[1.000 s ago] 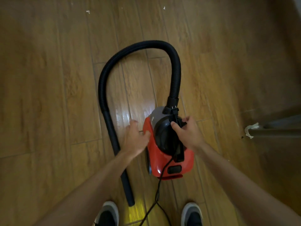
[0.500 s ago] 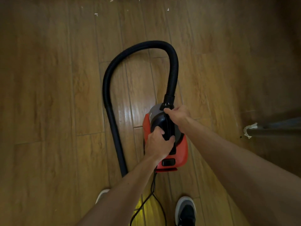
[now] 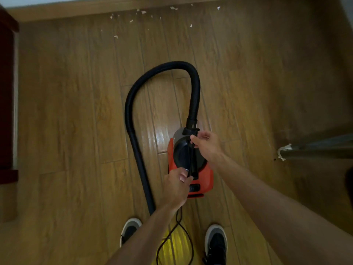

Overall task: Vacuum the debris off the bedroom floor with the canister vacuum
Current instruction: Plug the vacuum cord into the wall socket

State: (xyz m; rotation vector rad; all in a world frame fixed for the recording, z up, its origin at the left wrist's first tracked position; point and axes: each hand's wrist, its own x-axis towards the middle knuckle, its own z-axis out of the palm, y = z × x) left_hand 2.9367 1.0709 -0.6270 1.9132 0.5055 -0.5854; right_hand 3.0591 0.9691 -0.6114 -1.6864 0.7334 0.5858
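A small red canister vacuum [image 3: 207, 177] with a black domed top stands on the wooden floor in front of my feet. Its black hose [image 3: 133, 104] loops away from the front and comes back down on the left. A black strap-like handle [image 3: 192, 159] runs along the top. My left hand [image 3: 176, 185] pinches the near end of that handle. My right hand [image 3: 207, 143] grips its far end beside the hose collar. Small white scraps of debris [image 3: 142, 13] lie scattered along the far skirting board.
A dark red piece of furniture [image 3: 6, 96] stands at the left edge. A metal leg with a torn white wrap [image 3: 284, 151] juts in from the right. The black power cord [image 3: 179, 236] trails between my two shoes. The skirting board [image 3: 76, 10] runs along the far wall.
The view has tilted up, showing the skirting board and debris. My left hand slid from mid-handle back to its near end. My right hand stays at the far end.
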